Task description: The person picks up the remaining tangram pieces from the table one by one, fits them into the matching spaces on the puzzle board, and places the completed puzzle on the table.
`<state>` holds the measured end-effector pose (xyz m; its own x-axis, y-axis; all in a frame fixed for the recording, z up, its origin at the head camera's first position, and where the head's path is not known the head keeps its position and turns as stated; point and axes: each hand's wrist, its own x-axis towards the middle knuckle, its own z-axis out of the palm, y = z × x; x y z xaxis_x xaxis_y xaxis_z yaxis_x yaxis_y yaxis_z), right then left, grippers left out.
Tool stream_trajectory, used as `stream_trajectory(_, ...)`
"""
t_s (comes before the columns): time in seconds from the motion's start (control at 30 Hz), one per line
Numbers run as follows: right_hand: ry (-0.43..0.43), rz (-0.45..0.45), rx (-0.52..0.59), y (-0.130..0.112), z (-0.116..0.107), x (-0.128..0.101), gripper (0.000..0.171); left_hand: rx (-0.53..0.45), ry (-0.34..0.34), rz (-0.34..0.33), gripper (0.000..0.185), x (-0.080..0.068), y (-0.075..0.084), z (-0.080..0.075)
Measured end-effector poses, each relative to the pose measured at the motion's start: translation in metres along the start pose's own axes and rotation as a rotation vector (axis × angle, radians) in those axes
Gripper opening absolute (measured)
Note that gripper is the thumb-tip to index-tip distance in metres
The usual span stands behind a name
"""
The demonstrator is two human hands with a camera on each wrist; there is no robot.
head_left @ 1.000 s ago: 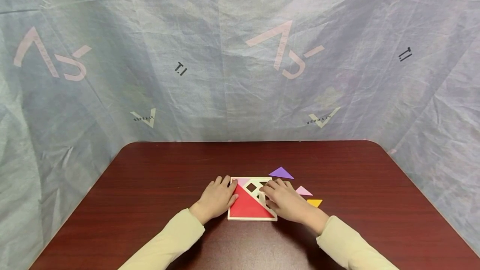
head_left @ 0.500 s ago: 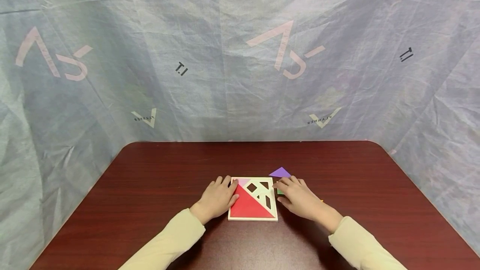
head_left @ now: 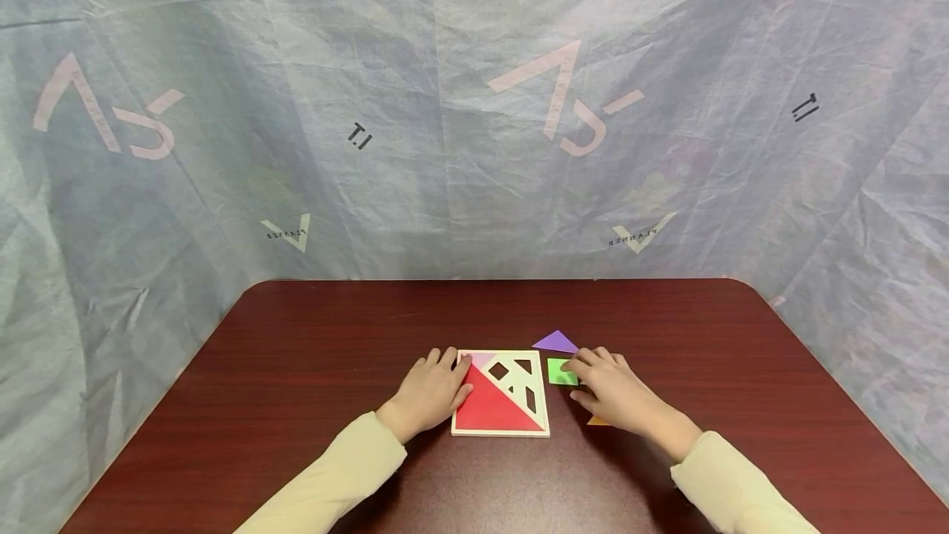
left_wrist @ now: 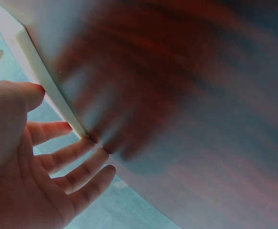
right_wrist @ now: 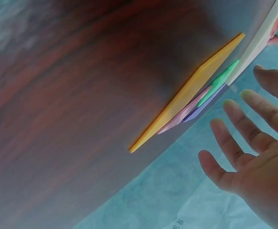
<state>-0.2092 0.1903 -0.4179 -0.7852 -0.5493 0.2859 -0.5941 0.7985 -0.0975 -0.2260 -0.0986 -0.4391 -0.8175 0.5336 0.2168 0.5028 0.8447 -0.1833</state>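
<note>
A pale wooden puzzle tray (head_left: 501, 433) lies on the dark red table, with a big red triangle (head_left: 485, 410) and a small pink piece (head_left: 480, 359) in it. My left hand (head_left: 445, 377) rests flat on the table, its straight fingers against the tray's left edge (left_wrist: 48, 90). My right hand (head_left: 593, 373) lies right of the tray, fingers straight and spread, fingertips touching a green square (head_left: 559, 372). A purple triangle (head_left: 556, 343) lies just behind it. An orange piece (head_left: 596, 420) peeks out under the right palm. The right wrist view shows the orange piece (right_wrist: 186, 93) and the green square (right_wrist: 220, 81) edge-on.
The table (head_left: 311, 369) has rounded far corners, and a wrinkled grey-blue cloth backdrop (head_left: 474, 147) hangs close behind its far edge. Cream sleeves cover both forearms at the near edge.
My right hand has moved from over the tray to its right side. The green square now lies on the table beside the tray. The left hand has stayed put.
</note>
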Motion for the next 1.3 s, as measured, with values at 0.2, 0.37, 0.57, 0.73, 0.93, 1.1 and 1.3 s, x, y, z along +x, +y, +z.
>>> stream_trajectory(0.2, -0.001, 0.016, 0.006, 0.007, -0.002, -0.006, 0.029, 0.006, 0.011, 0.005, 0.044, 0.0, 0.0, 0.001)
stream_trajectory(0.37, -0.022, 0.026, 0.015, 0.012, -0.004, -0.01, 0.028, 0.004, 0.018, 0.007, 0.044, 0.0, 0.0, 0.002)
stream_trajectory(0.57, -0.042, 0.017, 0.042, 0.017, -0.005, -0.016, 0.024, 0.008, 0.02, 0.01, 0.044, 0.001, 0.0, 0.001)
stream_trajectory(0.73, -0.045, -0.003, 0.062, 0.02, -0.007, -0.02, 0.022, 0.007, 0.021, 0.008, 0.044, 0.0, 0.0, 0.001)
stream_trajectory(0.93, -0.062, -0.015, 0.07, 0.024, -0.008, -0.022, 0.023, 0.007, 0.022, 0.004, 0.044, 0.0, 0.0, 0.001)
stream_trajectory(1.1, -0.09, -0.013, 0.083, 0.027, -0.011, -0.025, 0.021, 0.012, 0.032, 0.006, 0.044, 0.0, 0.0, 0.002)
stream_trajectory(1.3, -0.104, -0.021, 0.104, 0.031, -0.013, -0.028, 0.021, 0.017, 0.032, 0.006, 0.044, 0.0, 0.0, 0.003)
